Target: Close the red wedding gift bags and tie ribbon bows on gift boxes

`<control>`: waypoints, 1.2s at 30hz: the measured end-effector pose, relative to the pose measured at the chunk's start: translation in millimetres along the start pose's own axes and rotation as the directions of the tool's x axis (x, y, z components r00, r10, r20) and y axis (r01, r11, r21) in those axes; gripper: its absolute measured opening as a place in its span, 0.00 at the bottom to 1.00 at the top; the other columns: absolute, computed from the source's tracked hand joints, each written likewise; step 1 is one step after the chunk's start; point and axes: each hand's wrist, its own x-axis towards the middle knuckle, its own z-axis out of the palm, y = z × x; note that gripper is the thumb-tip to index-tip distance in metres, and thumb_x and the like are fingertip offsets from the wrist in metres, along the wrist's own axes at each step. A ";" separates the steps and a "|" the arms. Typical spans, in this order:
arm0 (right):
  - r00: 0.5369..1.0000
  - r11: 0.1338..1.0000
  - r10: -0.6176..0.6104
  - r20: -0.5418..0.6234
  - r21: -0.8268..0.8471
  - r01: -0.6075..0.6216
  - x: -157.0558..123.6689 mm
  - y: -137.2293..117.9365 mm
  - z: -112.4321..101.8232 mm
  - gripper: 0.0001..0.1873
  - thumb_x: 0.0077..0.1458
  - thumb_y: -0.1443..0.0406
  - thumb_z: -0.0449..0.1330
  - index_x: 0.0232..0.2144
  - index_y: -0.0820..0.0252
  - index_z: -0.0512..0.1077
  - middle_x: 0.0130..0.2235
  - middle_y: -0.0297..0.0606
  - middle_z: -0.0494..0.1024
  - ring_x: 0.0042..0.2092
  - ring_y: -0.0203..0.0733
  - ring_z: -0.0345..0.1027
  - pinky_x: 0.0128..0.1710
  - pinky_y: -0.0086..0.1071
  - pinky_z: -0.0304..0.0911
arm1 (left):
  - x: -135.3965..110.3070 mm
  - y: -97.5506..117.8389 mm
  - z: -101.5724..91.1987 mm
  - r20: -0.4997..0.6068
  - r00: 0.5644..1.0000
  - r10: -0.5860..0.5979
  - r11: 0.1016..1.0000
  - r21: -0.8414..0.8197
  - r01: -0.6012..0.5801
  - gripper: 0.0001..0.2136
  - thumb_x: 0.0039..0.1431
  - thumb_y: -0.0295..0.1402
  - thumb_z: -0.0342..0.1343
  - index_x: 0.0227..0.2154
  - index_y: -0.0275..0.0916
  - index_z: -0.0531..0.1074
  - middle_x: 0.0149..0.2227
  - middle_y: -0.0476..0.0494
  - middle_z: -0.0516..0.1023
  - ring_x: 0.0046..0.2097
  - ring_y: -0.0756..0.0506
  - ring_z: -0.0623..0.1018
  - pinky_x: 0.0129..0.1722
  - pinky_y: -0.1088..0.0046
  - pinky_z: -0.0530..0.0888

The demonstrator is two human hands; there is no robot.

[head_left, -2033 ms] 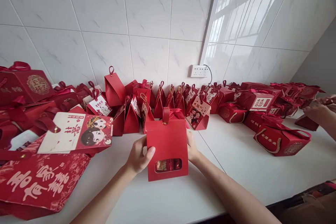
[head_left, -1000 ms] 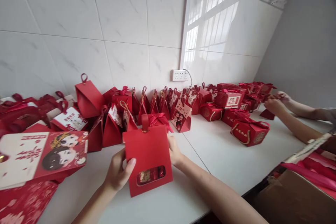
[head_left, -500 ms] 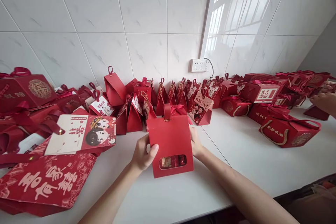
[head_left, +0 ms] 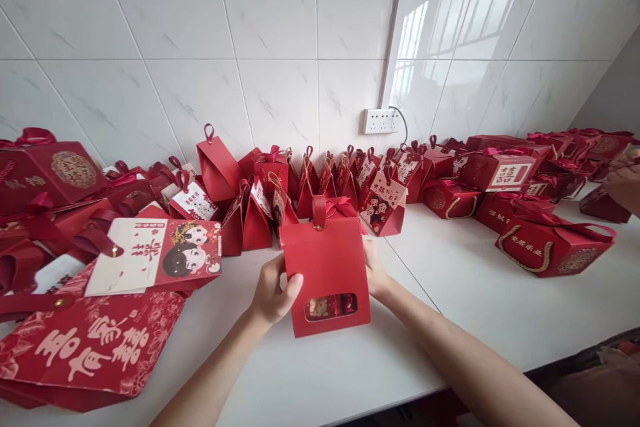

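I hold a red gift box (head_left: 326, 267) with both hands over the white counter (head_left: 465, 293). The box has a small clear window near its bottom showing sweets, and a red loop handle on top. My left hand (head_left: 273, 293) grips its left edge, thumb on the front face. My right hand (head_left: 376, 272) grips its right edge, fingers mostly hidden behind the box. A red ribboned box (head_left: 343, 207) stands just behind it.
Several red gift boxes (head_left: 310, 180) line the tiled wall. Flat red bags and a card with cartoon faces (head_left: 160, 257) lie at the left. Larger rope-handled boxes (head_left: 550, 247) sit at the right, where another person's hand (head_left: 625, 180) works. A wall socket (head_left: 383, 121) is above.
The view swung right and came back. The box stays in both hands, now raised slightly. The other person's hand has shifted at the far right.
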 end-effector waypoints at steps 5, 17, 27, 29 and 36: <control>1.000 1.000 -0.008 0.001 -0.007 0.008 -0.3 -1.5 -0.8 0.14 0.56 0.59 0.50 0.22 0.56 0.54 0.19 0.27 0.57 0.21 0.31 0.46 0.18 0.26 0.51 | -0.5 -0.2 -0.5 0.001 1.000 -0.006 1.000 0.011 0.006 0.15 0.53 0.45 0.48 0.19 0.40 0.59 0.20 0.50 0.65 0.22 0.50 0.64 0.23 0.73 0.66; 1.000 0.999 -0.027 -0.009 -0.038 0.027 1.0 -3.3 -1.4 0.16 0.56 0.57 0.52 0.22 0.56 0.54 0.19 0.27 0.56 0.21 0.32 0.46 0.18 0.28 0.52 | -1.1 -3.0 -0.6 -0.007 1.000 -0.016 1.000 0.025 0.016 0.16 0.53 0.47 0.48 0.20 0.40 0.61 0.20 0.50 0.64 0.23 0.50 0.64 0.23 0.73 0.65; 1.000 1.000 -0.016 0.010 -0.002 0.016 0.6 -2.9 -0.7 0.14 0.57 0.58 0.52 0.23 0.56 0.56 0.19 0.27 0.58 0.21 0.31 0.48 0.17 0.27 0.54 | -1.1 -1.9 -0.9 -0.004 0.999 -0.036 0.999 0.026 0.036 0.17 0.52 0.48 0.48 0.19 0.40 0.59 0.19 0.50 0.64 0.22 0.50 0.63 0.23 0.73 0.65; 1.000 1.000 -0.013 0.011 0.000 0.013 0.6 -2.8 -0.5 0.14 0.56 0.57 0.52 0.23 0.56 0.56 0.19 0.27 0.59 0.21 0.32 0.49 0.18 0.28 0.55 | -0.9 -1.8 -1.0 0.000 0.999 -0.036 0.999 0.025 0.036 0.17 0.53 0.48 0.48 0.20 0.40 0.62 0.20 0.49 0.66 0.23 0.50 0.64 0.23 0.73 0.65; 1.000 1.000 -0.011 0.000 -0.015 0.011 0.3 -1.7 -0.7 0.15 0.55 0.57 0.52 0.22 0.55 0.55 0.19 0.28 0.59 0.22 0.33 0.50 0.19 0.29 0.55 | -0.7 -3.9 -0.7 0.009 1.000 -0.015 1.000 0.010 0.015 0.18 0.54 0.49 0.48 0.20 0.39 0.63 0.21 0.49 0.68 0.23 0.49 0.66 0.23 0.73 0.66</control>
